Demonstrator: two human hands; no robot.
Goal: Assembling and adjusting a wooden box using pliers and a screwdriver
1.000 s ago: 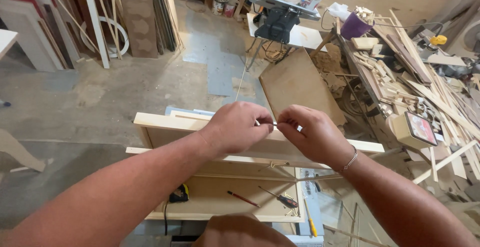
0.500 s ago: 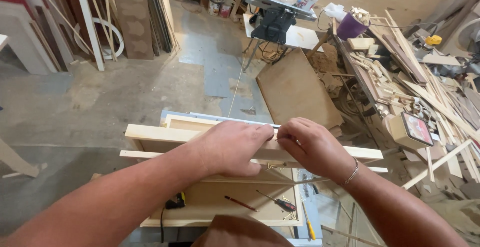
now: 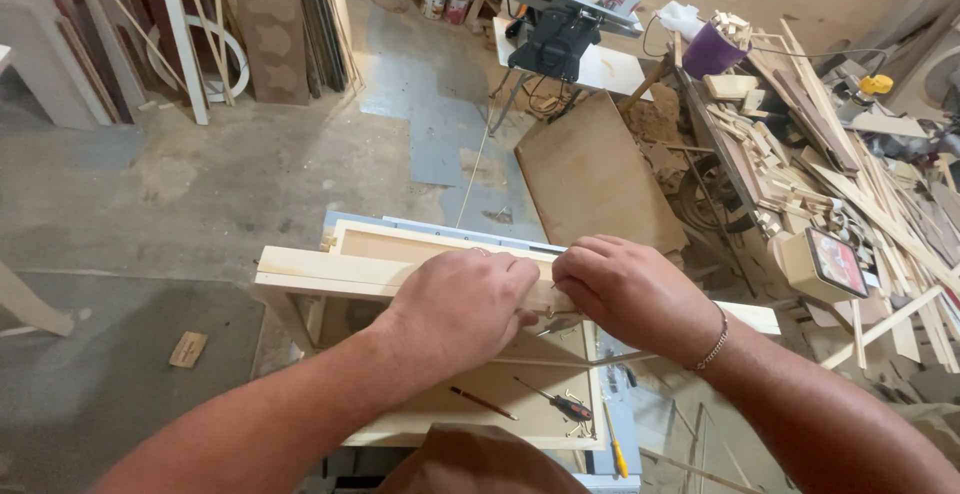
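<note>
At the centre of the frame the left hand [image 3: 462, 306] and right hand [image 3: 630, 294] meet on the top rail of a pale wooden frame [image 3: 330, 269], fingers curled together on something too small to make out, above a screwdriver [image 3: 552, 400] lying lower down.

Bare forearms without sleeves; a thin silver chain bracelet [image 3: 712, 346] circles the right wrist.

Pale wooden frame [image 3: 330, 269] – unpainted, box-like, lying flat and open side up, long top rail facing the camera. Small metal piece [image 3: 556, 325] – barely visible under rail's middle, kind unclear.
</note>
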